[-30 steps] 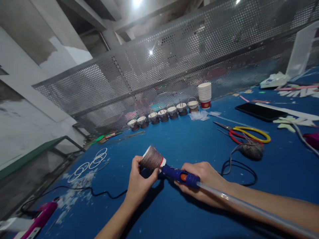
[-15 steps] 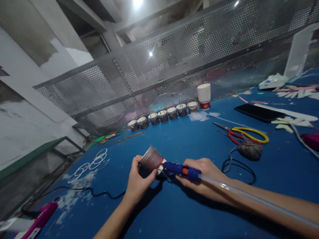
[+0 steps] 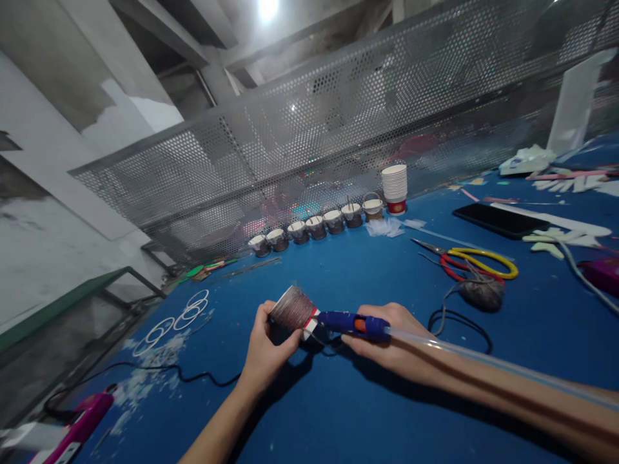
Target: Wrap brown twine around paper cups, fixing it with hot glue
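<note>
Head view, and we look down on a blue table (image 3: 367, 270) with both hands meeting just over it. The left hand (image 3: 267, 348) has a twine-wrapped cup (image 3: 293, 308) in its grasp. We see the thumb on the near side and the fingers curled round the far side, closed snug on the cup, which lies tipped on its side with its wide end pointing up and away to the left. From the right comes the blue glue gun (image 3: 353, 323), its nozzle right up at the white base end of the cup; whether it truly touches, we cannot tell. The right hand (image 3: 394, 341) is wrapped round the gun's grip from below, fingers fully closed, and a clear glue stick (image 3: 483, 361) trails out of the back along the forearm. Right of the hands we spot a ball of twine (image 3: 481, 293), with yellow and red scissors (image 3: 476, 261) just beyond it and a black phone (image 3: 500, 219) farther back. Along the perforated metal screen (image 3: 338, 129) runs a row of small cups (image 3: 314, 227), ending beside a stack of paper cups (image 3: 395, 185). Off to the left lie white rings (image 3: 178, 317), and a pink glue gun (image 3: 80, 419) sits at the near-left corner.
</note>
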`<action>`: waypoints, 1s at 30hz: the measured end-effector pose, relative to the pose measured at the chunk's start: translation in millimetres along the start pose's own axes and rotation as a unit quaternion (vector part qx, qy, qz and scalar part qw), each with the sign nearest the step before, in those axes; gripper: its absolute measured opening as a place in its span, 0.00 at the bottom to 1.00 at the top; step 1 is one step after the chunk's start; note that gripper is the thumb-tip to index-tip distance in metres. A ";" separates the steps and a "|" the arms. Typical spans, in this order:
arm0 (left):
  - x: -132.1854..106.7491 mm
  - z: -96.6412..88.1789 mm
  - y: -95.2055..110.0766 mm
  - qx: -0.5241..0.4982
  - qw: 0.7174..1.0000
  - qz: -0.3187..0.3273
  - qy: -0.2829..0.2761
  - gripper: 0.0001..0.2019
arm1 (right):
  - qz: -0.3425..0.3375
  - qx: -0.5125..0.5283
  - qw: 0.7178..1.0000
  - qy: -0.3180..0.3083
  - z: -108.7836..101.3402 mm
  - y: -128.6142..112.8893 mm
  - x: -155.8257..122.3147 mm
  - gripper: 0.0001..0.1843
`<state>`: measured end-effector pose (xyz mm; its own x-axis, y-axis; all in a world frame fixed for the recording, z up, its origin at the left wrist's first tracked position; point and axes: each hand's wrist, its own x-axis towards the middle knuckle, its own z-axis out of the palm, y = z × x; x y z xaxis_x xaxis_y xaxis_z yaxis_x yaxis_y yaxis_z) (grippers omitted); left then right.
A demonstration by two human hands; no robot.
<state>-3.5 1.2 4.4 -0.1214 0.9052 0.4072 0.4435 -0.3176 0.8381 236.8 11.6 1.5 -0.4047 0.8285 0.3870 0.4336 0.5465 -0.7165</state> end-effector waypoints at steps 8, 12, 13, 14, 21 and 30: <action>2.1 -2.7 -6.6 -0.019 0.999 0.019 -0.022 0.15 | 0.032 0.010 0.999 -0.013 -7.0 -2.5 3.1 0.17; 2.6 -3.0 -9.2 -0.028 0.999 0.020 -0.024 0.16 | 0.032 0.004 0.999 -0.019 -8.1 -6.7 2.8 0.17; 2.6 -3.1 -9.8 -0.028 0.999 0.020 -0.025 0.16 | 0.029 0.003 0.999 -0.022 -7.6 -7.8 2.3 0.17; 2.5 -3.3 -10.1 -0.028 0.999 0.020 -0.028 0.16 | 0.029 0.003 0.999 -0.026 -7.3 -8.8 2.0 0.17; 2.9 -7.2 -9.9 -0.039 0.998 0.042 -0.042 0.15 | 0.083 0.060 0.994 -0.044 -15.6 -9.4 6.9 0.15; 3.5 -8.9 -14.4 -0.060 0.995 0.045 -0.061 0.15 | 0.058 0.164 0.982 -0.079 -19.3 -10.2 9.1 0.14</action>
<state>-18.1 6.4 -3.0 0.0266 0.8967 0.4419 0.3366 -0.4242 0.8406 244.2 15.9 23.5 -0.4988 0.8393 0.2162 0.2122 0.3601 -0.9085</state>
